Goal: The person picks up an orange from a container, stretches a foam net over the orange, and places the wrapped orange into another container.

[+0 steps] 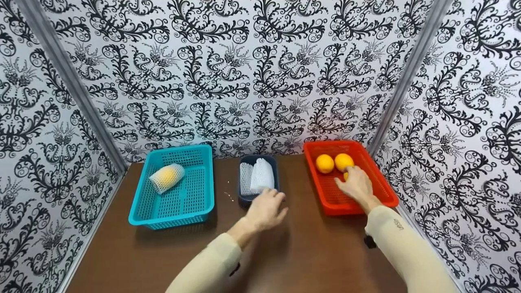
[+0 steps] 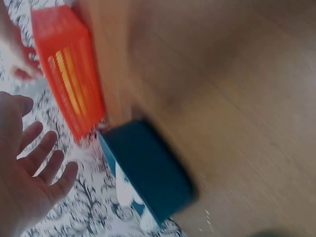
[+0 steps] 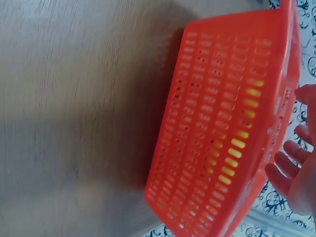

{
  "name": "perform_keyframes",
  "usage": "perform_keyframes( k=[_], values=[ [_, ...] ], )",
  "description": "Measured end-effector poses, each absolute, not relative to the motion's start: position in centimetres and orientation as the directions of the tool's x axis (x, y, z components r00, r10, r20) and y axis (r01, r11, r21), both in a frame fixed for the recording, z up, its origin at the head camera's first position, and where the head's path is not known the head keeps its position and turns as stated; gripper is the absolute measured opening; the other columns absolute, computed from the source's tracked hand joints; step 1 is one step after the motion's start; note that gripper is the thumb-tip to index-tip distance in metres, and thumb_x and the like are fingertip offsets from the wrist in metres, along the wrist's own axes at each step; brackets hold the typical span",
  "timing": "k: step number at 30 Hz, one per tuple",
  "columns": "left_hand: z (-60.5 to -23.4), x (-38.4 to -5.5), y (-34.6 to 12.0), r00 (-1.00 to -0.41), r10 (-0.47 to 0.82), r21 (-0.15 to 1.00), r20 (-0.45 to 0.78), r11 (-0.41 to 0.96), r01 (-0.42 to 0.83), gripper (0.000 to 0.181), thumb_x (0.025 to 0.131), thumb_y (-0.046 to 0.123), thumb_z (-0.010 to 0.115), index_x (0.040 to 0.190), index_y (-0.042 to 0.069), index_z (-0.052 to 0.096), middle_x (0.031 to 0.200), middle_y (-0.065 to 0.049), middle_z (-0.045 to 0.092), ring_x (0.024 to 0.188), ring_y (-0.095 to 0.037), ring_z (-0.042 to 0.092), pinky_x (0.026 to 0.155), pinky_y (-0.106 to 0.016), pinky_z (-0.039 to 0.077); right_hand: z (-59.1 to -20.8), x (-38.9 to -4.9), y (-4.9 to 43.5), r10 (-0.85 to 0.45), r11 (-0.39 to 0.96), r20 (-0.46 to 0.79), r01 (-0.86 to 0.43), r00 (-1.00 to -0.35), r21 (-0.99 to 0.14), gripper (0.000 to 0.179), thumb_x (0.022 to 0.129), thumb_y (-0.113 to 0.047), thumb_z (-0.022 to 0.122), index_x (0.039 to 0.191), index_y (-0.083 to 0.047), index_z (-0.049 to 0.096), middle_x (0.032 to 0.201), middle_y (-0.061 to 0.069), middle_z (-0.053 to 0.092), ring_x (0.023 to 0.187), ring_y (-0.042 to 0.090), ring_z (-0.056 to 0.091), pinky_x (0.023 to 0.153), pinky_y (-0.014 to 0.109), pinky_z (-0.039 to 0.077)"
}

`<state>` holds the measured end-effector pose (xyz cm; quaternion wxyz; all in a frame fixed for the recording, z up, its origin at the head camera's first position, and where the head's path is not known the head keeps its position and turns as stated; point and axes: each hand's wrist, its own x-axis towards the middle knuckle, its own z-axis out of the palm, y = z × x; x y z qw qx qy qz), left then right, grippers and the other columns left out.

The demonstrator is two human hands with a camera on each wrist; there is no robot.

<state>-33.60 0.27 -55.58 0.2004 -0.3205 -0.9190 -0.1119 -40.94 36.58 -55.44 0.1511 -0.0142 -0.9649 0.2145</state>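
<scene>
My right hand (image 1: 356, 185) reaches over the red basket (image 1: 382, 189), where two oranges (image 1: 325, 163) show and another orange lies partly hidden by the hand. In the right wrist view, the fingers (image 3: 289, 170) are spread above the rim, with no fruit between them. My left hand (image 1: 266, 209) hovers at the near edge of the small dark bin (image 1: 247, 198), its fingers loosely bent and holding nothing. White foam net sleeves (image 1: 262, 175) lie in that bin. The left wrist view shows the left palm (image 2: 24, 192) open beside the bin.
To the left stands a turquoise basket (image 1: 205, 179) with one yellow-orange fruit in a foam net (image 1: 168, 177) inside. All three containers sit on a brown table (image 1: 301, 260) against patterned walls (image 1: 285, 61). Small white scraps lie left of the dark bin.
</scene>
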Motion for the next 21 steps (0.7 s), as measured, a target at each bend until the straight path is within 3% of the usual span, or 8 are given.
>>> perform_keyframes(
  k=[3, 9, 16, 21],
  values=[
    [-55.6, -34.0, 2.2, -0.697, 0.574, 0.036, 0.43, 0.76, 0.649, 0.029, 0.102, 0.039, 0.076, 0.117, 0.014, 0.072, 0.11, -0.003, 0.075, 0.104, -0.025, 0.069, 0.09, -0.037, 0.062, -55.4, -41.5, 37.5, 0.122, 0.912, 0.254, 0.007, -0.96, -0.41, 0.058, 0.094, -0.047, 0.08, 0.124, 0.001, 0.069, 0.118, 0.026, 0.067, 0.11, 0.052, 0.067, 0.093, 0.069, 0.056],
    [-55.1, -34.8, 5.7, -0.678, 0.622, -0.004, 0.392, 0.737, 0.675, 0.028, 0.106, 0.043, 0.07, 0.117, 0.017, 0.071, 0.113, 0.0, 0.074, 0.107, -0.023, 0.067, 0.091, -0.034, 0.061, -55.8, -41.8, 38.6, 0.165, 0.924, 0.204, 0.08, -0.965, -0.374, 0.068, 0.097, -0.045, 0.079, 0.136, 0.008, 0.063, 0.125, 0.033, 0.066, 0.117, 0.056, 0.066, 0.098, 0.071, 0.056],
    [-55.3, -35.7, 9.4, -0.663, 0.645, -0.02, 0.381, 0.722, 0.691, 0.027, 0.11, 0.045, 0.065, 0.114, 0.019, 0.069, 0.114, -0.001, 0.072, 0.108, -0.023, 0.065, 0.09, -0.034, 0.061, -56.3, -42.4, 39.9, 0.218, 0.923, 0.177, 0.143, -0.96, -0.358, 0.074, 0.097, -0.047, 0.076, 0.138, 0.012, 0.059, 0.129, 0.038, 0.063, 0.118, 0.06, 0.065, 0.095, 0.072, 0.058],
    [-56.0, -35.8, 11.8, -0.627, 0.682, -0.092, 0.377, 0.701, 0.707, 0.029, 0.109, 0.05, 0.066, 0.115, 0.021, 0.068, 0.113, 0.0, 0.069, 0.108, -0.022, 0.063, 0.087, -0.032, 0.059, -56.3, -43.1, 40.8, 0.252, 0.916, 0.144, 0.188, -0.957, -0.354, 0.081, 0.098, -0.049, 0.074, 0.142, 0.015, 0.054, 0.137, 0.042, 0.06, 0.124, 0.062, 0.064, 0.1, 0.075, 0.057]
  ],
)
